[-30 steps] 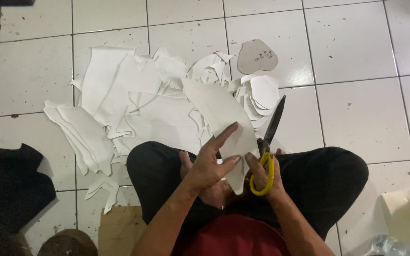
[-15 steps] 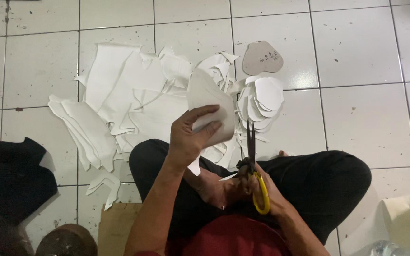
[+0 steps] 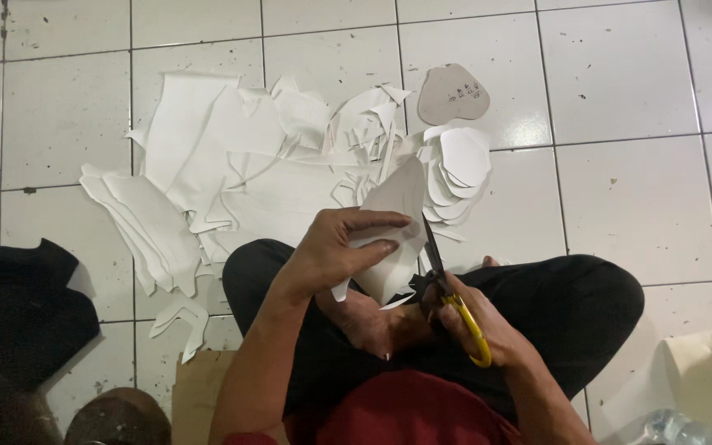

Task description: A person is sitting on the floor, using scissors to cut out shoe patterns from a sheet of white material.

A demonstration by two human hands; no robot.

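My left hand point(image 3: 339, 247) grips a white sheet piece point(image 3: 397, 206), held up over my crossed legs in black trousers point(image 3: 570, 305). My right hand point(image 3: 475, 325) holds scissors point(image 3: 447, 284) with yellow handles; their dark blades point up along the right edge of the white piece. A stack of cut rounded white shapes point(image 3: 459, 169) lies on the tiled floor just beyond, and a brown cardboard template point(image 3: 452, 93) sits behind that stack.
A big heap of white sheet offcuts point(image 3: 232, 173) spreads over the floor at centre left. A black bag or cloth point(image 3: 22, 309) lies at the left. A brown cardboard piece point(image 3: 195, 395) is by my left knee, cream material point(image 3: 706, 379) at the lower right.
My left hand has lowered the white piece from in front of the heap toward my lap. The scissors have come in against its right edge.
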